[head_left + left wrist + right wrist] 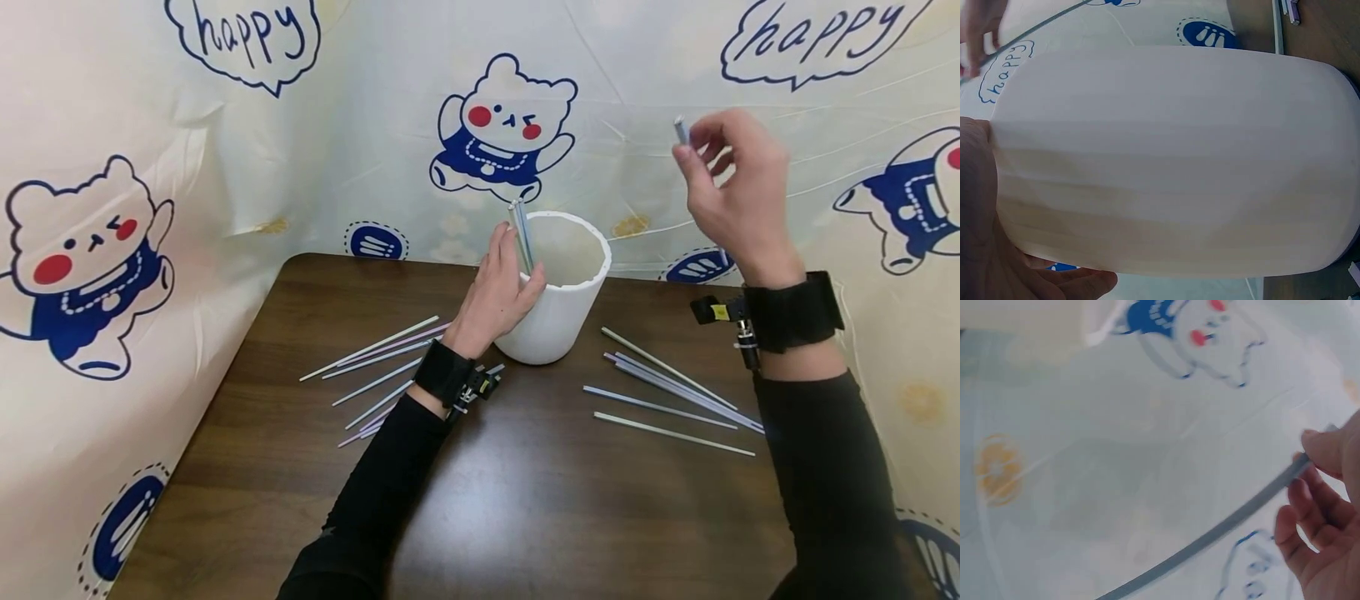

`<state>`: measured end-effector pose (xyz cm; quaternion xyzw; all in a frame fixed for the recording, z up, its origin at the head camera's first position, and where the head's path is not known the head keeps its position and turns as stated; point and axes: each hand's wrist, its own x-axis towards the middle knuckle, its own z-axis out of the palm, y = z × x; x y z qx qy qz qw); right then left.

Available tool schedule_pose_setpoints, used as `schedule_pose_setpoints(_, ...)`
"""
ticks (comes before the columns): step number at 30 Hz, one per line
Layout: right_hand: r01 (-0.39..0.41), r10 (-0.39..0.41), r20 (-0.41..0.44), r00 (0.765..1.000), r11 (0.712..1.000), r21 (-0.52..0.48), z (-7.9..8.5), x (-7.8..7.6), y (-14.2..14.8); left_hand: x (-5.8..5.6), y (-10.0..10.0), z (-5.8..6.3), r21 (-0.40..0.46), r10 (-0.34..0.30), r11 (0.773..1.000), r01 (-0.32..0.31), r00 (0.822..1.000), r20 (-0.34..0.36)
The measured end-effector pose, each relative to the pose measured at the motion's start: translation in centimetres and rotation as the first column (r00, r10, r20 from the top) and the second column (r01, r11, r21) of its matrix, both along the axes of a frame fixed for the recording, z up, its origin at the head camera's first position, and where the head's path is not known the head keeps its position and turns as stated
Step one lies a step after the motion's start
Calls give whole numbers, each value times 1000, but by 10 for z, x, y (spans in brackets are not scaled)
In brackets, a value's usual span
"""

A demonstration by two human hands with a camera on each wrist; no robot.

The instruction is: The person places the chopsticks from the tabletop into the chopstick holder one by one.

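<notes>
the right hand (738, 183) pinches a grey stick (681, 130) near one end, above the far edge of the worktop (480, 525). the left hand (497, 292) grips the white tub (551, 323) by its rim, near that edge.

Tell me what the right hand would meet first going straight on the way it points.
Likely the printed sheet behind the table: the right hand, pinching a stick, points up and leftward, above the white pot. Depth is unclear, so the gap can't be judged.
</notes>
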<state>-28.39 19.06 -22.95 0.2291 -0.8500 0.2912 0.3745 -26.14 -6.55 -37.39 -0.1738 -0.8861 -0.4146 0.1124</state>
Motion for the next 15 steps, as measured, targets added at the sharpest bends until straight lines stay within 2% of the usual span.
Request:
schedule_pose_setpoints(5,-3,-8,-69,998,988,-156,22,2,-23,1,0,0,1,6,1000,-6,1000,5)
schedule_pose_setpoints(10,-85,45,-129,991,942,-323,33,0,-44,1,0,0,-6,8,1000,-8,1000,1)
schedule_pose_setpoints(13,-136,95,-132,987,925,-355,32,-4,-55,0,0,0,-7,14,1000,-14,1000,2)
schedule_pose_setpoints(15,-150,117,-114,987,926,-346,28,-8,-62,0,0,0,-7,16,1000,-16,1000,6)
